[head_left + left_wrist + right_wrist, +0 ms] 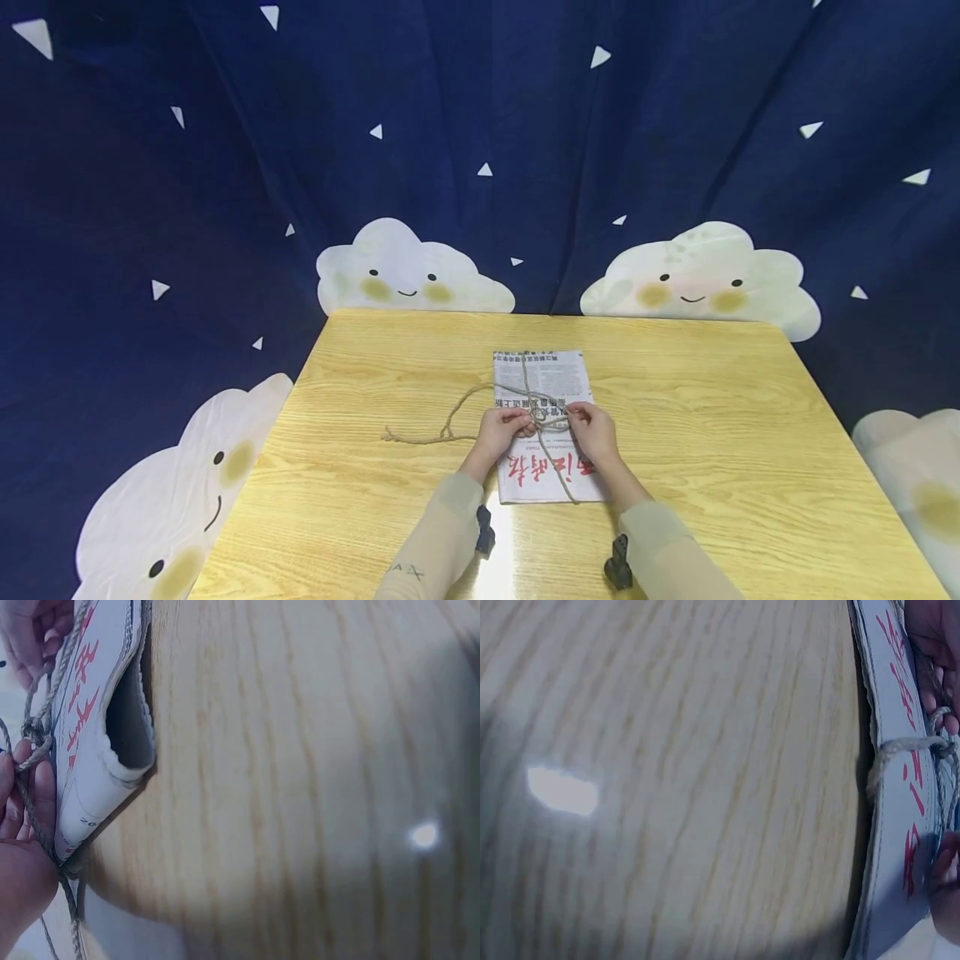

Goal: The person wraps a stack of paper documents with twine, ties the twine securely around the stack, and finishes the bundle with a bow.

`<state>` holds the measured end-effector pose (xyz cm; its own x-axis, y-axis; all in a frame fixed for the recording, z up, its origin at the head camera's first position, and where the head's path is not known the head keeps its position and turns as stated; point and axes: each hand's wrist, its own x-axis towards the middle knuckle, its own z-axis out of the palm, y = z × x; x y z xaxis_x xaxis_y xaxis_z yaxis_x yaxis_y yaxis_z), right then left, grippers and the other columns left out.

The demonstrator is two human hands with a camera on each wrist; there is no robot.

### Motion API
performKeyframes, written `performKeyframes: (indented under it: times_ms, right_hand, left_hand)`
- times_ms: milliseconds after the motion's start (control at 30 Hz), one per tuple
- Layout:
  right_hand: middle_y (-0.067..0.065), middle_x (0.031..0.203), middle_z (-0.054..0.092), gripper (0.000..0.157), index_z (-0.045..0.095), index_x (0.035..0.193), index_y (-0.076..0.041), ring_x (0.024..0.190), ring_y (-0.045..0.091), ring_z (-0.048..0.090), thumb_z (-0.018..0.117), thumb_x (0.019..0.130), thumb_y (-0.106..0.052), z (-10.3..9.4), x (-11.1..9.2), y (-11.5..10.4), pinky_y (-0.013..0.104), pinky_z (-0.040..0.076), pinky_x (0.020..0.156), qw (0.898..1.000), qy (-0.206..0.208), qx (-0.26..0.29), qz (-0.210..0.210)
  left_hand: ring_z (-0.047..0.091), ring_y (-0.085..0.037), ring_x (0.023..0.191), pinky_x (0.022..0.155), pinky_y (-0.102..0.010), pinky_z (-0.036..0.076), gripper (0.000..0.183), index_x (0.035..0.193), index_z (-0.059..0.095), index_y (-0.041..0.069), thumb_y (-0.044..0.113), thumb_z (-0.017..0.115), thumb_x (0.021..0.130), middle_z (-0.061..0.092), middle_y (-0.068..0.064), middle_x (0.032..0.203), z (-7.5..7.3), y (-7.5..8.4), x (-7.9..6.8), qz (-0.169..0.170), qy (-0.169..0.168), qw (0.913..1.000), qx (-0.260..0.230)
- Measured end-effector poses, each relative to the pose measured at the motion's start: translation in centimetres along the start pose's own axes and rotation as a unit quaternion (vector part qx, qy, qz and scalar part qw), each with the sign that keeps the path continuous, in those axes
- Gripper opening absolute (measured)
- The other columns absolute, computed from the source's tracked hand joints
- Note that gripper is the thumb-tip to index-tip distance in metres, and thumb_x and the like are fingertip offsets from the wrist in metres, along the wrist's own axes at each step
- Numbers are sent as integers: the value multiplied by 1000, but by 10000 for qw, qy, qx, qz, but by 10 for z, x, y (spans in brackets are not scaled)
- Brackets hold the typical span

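Note:
A folded newspaper bundle (555, 492) with red print lies on the table, and brown twine (557, 469) runs lengthwise and crosswise over it. Near the middle, where the strands cross, the left hand (501, 430) pinches the twine between thumb and fingers. On the right side, the right hand (595, 431) holds a strand of the same twine by its fingertips. In the left wrist view a loose twine knot (34, 731) sits between the two hands. The right wrist view shows the twine (904, 745) wrapping over the newspaper's near edge. Fingers partly hide the crossing.
A long tail of twine (420, 441) loops out over the wood-grain table (720, 433) to the left and ends in a small knot. Behind the table hangs a dark blue curtain (480, 100) with clouds and white triangles.

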<state>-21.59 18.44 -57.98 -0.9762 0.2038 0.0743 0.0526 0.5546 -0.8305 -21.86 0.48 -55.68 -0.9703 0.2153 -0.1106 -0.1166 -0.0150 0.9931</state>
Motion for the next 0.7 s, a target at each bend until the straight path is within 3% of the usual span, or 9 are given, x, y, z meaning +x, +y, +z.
performKeyframes:
  times_ms: [300,433,700]
  right_hand:
    - [14,91,65,13,69,94,-2,80,24,59,62,83,-1,5,6,2,37,50,72,9959,-228,-215,-845]
    - [12,88,65,13,70,92,-3,80,24,59,63,82,1,8,6,1,38,50,71,9936,-292,-246,-1062]
    - [12,90,65,15,69,96,-2,81,25,59,62,83,-2,11,7,6,38,50,72,9946,-288,-195,-974]
  left_hand:
    - [60,-48,83,75,-47,51,20,98,59,-20,-5,56,85,61,-36,86,1,0,0,1,37,10000,66]
    - [60,-47,84,75,-47,52,20,98,58,-20,-5,56,85,61,-35,86,2,2,-1,-20,62,10000,70]
    - [61,-46,84,76,-46,51,20,98,58,-20,-5,56,86,61,-35,88,3,6,-2,-110,113,9998,147]
